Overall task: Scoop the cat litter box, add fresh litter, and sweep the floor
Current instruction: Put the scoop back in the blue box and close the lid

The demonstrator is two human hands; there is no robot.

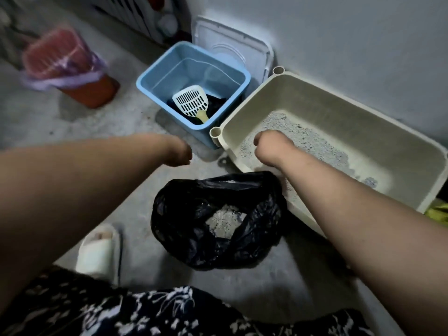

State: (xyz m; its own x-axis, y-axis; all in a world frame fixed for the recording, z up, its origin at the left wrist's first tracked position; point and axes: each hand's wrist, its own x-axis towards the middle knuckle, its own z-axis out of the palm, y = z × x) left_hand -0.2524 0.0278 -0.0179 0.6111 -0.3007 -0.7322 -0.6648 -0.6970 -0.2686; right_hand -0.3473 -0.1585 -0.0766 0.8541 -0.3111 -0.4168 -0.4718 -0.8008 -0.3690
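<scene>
Scooping seems done, scoop (191,100) in blue bin (145,86), clumps (224,224) in black bag (184,238); we judge litter box (363,104) refill and sweeping remain; grip of left hand (182,154) and right hand (263,144) we cannot tell.

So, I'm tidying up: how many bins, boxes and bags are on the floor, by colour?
Blue: 1, storage bin
Beige: 1, litter box
Red: 1, waste bin
Black: 1, rubbish bag
Total: 4

I see both bare forearms stretched forward and apart. My left hand (181,152) droops at the wrist, fingers curled under; my right hand (265,144) bends down too, its fingers hidden from me.
</scene>
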